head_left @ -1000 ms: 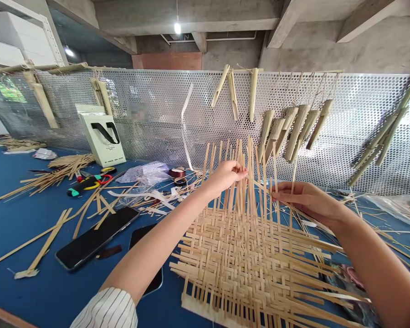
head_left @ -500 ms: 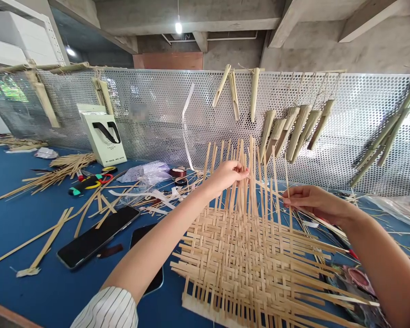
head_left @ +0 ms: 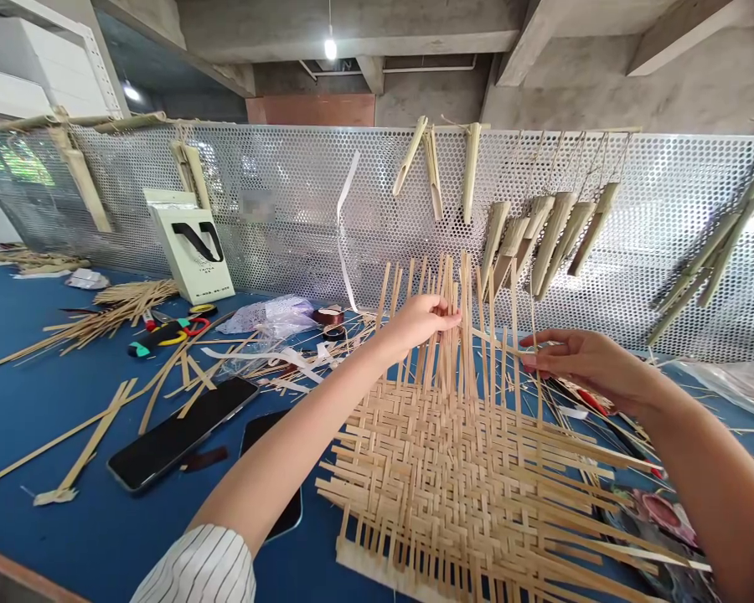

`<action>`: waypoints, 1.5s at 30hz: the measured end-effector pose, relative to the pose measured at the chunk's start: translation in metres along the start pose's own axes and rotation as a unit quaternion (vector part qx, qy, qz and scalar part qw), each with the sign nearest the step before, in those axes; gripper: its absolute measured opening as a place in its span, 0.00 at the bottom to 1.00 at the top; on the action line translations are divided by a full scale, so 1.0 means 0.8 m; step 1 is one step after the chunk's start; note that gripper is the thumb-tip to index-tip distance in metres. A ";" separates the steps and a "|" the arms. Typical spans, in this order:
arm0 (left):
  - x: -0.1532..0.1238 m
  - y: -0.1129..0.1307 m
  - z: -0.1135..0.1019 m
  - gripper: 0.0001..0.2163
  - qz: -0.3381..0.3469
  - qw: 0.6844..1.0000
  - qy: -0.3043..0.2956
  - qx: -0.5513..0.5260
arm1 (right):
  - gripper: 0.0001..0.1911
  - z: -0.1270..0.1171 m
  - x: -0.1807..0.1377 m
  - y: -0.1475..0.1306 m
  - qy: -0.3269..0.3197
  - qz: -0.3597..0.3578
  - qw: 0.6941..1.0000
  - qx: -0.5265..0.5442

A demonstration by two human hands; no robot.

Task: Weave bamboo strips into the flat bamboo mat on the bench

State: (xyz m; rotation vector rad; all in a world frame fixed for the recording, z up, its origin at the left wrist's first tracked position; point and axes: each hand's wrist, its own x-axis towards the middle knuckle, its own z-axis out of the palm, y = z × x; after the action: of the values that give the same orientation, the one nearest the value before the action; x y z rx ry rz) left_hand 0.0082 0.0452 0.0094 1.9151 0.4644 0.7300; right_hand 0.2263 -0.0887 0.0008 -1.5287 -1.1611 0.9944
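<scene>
A woven bamboo mat (head_left: 446, 469) lies on the blue table, its loose strip ends sticking out on all sides. Along its far edge several upright bamboo strips (head_left: 436, 360) are raised. My left hand (head_left: 427, 322) is closed around a bunch of these near their middle. To the right, my right hand (head_left: 578, 364) pinches a thin bamboo strip (head_left: 496, 341) that runs crosswise between the uprights toward my left hand. One upright passes right by the right fingertips; whether they also grip it I cannot tell.
Left of the mat lie a black phone (head_left: 182, 431), a second dark device (head_left: 282, 511), scissors (head_left: 192, 327) and loose bamboo strips (head_left: 94, 435). A white box (head_left: 192, 251) stands against the perforated metal panel (head_left: 289, 209), where bamboo pieces (head_left: 553, 239) hang. Red-handled pliers (head_left: 594, 402) lie at right.
My right hand has tilted and its fingers have spread a little at the crosswise strip. Some uprights on the right have shifted slightly. My left hand keeps its hold.
</scene>
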 end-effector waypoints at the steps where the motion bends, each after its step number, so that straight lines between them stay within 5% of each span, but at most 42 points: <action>1: 0.000 0.001 0.000 0.08 -0.001 1.000 0.000 0.002 | 0.18 -0.002 -0.002 -0.001 -0.011 0.004 1.000 -0.020; 10: 0.000 0.004 -0.005 0.08 0.001 1.000 -0.020 -0.010 | 0.14 -0.030 0.004 0.012 0.009 0.013 0.999 -0.038; 24: -0.001 0.009 -0.018 0.15 0.005 0.988 -0.125 -0.087 | 0.10 -0.014 0.021 0.028 0.002 -0.039 0.995 -0.089; 32: 0.000 0.010 -0.015 0.14 0.020 0.992 -0.107 -0.061 | 0.11 -0.016 0.016 0.021 0.041 -0.070 0.991 -0.103; 41: -0.008 0.014 -0.013 0.29 0.045 0.997 -0.035 0.047 | 0.12 -0.003 -0.002 -0.005 0.071 -0.051 0.987 -0.132; 45: -0.006 0.012 -0.014 0.24 0.029 0.997 -0.027 0.060 | 0.13 -0.002 -0.002 -0.005 0.067 -0.053 0.986 -0.145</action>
State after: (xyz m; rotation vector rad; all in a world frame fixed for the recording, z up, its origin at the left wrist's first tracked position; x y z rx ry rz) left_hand -0.0030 0.0459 0.0206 2.0633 0.4295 0.7005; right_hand 0.2263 -0.0903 0.0052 -1.7125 -1.3187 0.6598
